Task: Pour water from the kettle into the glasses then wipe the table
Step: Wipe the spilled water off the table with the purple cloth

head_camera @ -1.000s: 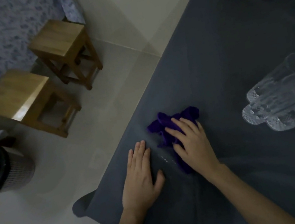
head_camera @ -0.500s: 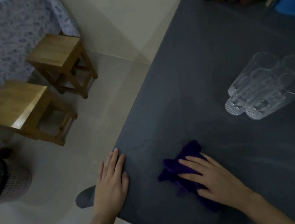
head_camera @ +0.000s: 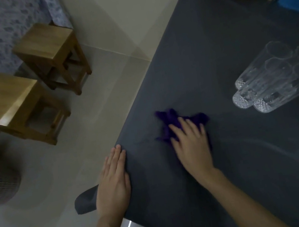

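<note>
Soft and limp, the cloth [head_camera: 169, 119] seems best pinned mid-bunch under the flat right hand [head_camera: 191, 146]; the left hand [head_camera: 114, 180] rests open on the counter [head_camera: 212, 47].

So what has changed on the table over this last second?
The left hand slid away from the purple cloth to the table edge and rests flat there. The right hand, pressing flat on the cloth, drew it nearer, then pushed it forward again. Nothing was picked up or released; the glasses stayed put.
</note>
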Tool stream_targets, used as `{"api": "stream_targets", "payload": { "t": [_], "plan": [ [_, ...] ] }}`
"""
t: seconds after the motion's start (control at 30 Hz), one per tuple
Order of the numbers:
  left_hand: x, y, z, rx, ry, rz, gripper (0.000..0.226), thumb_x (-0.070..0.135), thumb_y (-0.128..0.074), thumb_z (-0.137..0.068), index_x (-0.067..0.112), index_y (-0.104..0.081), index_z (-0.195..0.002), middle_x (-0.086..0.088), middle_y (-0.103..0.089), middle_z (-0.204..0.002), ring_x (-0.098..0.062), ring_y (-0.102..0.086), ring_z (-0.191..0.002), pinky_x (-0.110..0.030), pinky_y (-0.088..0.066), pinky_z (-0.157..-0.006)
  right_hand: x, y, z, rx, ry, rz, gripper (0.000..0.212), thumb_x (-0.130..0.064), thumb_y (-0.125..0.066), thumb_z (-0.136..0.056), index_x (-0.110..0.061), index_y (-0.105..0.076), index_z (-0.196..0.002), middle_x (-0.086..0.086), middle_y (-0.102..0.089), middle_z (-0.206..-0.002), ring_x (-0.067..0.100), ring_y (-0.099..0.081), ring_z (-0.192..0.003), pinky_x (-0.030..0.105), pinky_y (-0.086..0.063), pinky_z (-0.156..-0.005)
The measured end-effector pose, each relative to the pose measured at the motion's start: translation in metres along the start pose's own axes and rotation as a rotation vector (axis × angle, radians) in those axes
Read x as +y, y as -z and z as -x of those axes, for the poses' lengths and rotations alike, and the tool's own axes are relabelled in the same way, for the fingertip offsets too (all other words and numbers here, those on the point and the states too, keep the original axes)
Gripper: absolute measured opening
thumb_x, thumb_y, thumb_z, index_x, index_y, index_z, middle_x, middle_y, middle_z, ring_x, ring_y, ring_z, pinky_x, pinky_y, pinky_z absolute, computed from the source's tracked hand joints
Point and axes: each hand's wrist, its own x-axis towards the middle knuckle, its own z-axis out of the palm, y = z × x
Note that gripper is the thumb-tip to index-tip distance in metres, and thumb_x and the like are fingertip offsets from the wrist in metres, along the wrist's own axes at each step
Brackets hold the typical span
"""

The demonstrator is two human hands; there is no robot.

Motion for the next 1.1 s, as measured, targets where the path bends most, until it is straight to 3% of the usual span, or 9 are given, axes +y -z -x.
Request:
{"api": "stream_targets", "payload": {
  "t": [0.2,0.3,0.37,0.53,0.73,0.87,0.97,1.03,1.1],
  "plan": [
    [0.002,0.004,0.003,0.003,0.004,0.072,0.049,0.017,-0.032,-0.090,0.000,-0.045,-0.135,-0.021,-0.049,-0.138,-0.022,-0.035,-0.132,-0.017,-0.003,-0.116,-0.078,-0.017,0.034,-0.165,0.400,-0.051,0.045,-0.029,-0.050,-0.088,-0.025,-0.053,-0.133,0.005,-0.046,-0.147,0.025,-0.039,-0.135,0.051,-0.034,-0.110],
    [0.000,0.004,0.003,-0.010,0.021,0.054,0.052,0.019,-0.029,-0.090,0.000,-0.046,-0.135,-0.018,-0.047,-0.141,-0.030,-0.042,-0.132,-0.020,-0.007,-0.115,-0.052,-0.013,0.053,-0.173,0.445,-0.020,0.050,-0.025,-0.057,-0.081,-0.027,-0.054,-0.130,0.004,-0.048,-0.145,0.021,-0.044,-0.133,0.047,-0.040,-0.106],
    [-0.002,0.002,0.003,0.008,0.011,0.043,0.053,0.022,-0.029,-0.090,0.002,-0.044,-0.137,-0.012,-0.040,-0.147,-0.026,-0.037,-0.135,-0.021,-0.008,-0.116,-0.017,-0.006,0.064,-0.177,0.451,0.017,0.052,-0.025,-0.054,-0.077,-0.030,-0.056,-0.129,0.003,-0.051,-0.143,0.021,-0.047,-0.130,0.045,-0.041,-0.103],
    [-0.002,-0.002,0.002,0.009,0.025,0.048,0.055,0.025,-0.028,-0.089,0.005,-0.043,-0.139,-0.011,-0.037,-0.150,-0.024,-0.032,-0.138,-0.030,-0.016,-0.116,0.107,0.033,0.095,-0.171,0.183,0.109,0.060,-0.031,-0.046,-0.070,-0.029,-0.049,-0.130,0.004,-0.054,-0.141,0.022,-0.045,-0.127,0.041,-0.034,-0.098],
    [0.001,-0.002,0.003,-0.022,0.025,-0.028,0.056,0.021,-0.029,-0.088,0.000,-0.044,-0.137,-0.017,-0.039,-0.148,-0.032,-0.037,-0.135,-0.033,-0.015,-0.116,0.208,0.067,0.155,-0.039,-0.287,0.077,0.047,-0.024,-0.046,-0.088,-0.014,-0.055,-0.134,0.012,-0.050,-0.142,0.034,-0.048,-0.128,0.052,-0.044,-0.100],
    [0.006,-0.003,0.000,-0.097,0.009,-0.163,0.055,0.020,-0.028,-0.089,-0.004,-0.044,-0.136,-0.024,-0.040,-0.145,-0.038,-0.040,-0.133,-0.033,-0.006,-0.117,0.198,0.054,0.161,0.041,-0.329,0.013,0.047,-0.001,-0.064,-0.087,-0.011,-0.056,-0.132,0.013,-0.049,-0.143,0.037,-0.047,-0.129,0.054,-0.043,-0.100],
    [0.010,-0.007,-0.012,-0.110,-0.074,-0.200,0.057,0.030,-0.024,-0.093,0.000,-0.043,-0.138,-0.020,-0.038,-0.148,-0.033,-0.035,-0.137,-0.030,-0.004,-0.118,0.161,0.040,0.142,0.081,-0.335,0.014,0.035,-0.015,-0.054,-0.090,-0.008,-0.064,-0.123,0.015,-0.054,-0.138,0.037,-0.052,-0.124,0.056,-0.047,-0.094],
    [0.017,-0.009,-0.028,-0.094,-0.113,-0.149,0.060,0.040,-0.022,-0.094,0.008,-0.041,-0.141,-0.012,-0.032,-0.152,-0.026,-0.027,-0.142,-0.032,-0.006,-0.119,0.118,0.031,0.117,0.049,-0.300,-0.050,0.044,-0.028,-0.042,-0.087,-0.012,-0.067,-0.118,0.014,-0.057,-0.136,0.034,-0.054,-0.123,0.056,-0.049,-0.092],
    [0.026,-0.010,-0.044,-0.067,-0.101,-0.100,0.062,0.044,-0.020,-0.092,0.012,-0.039,-0.142,-0.007,-0.030,-0.154,-0.021,-0.024,-0.143,-0.032,-0.006,-0.119,0.074,0.023,0.092,0.022,-0.187,-0.102,0.043,-0.032,-0.043,-0.087,-0.018,-0.066,-0.120,0.011,-0.056,-0.138,0.032,-0.052,-0.126,0.056,-0.046,-0.096]
  ]
}}
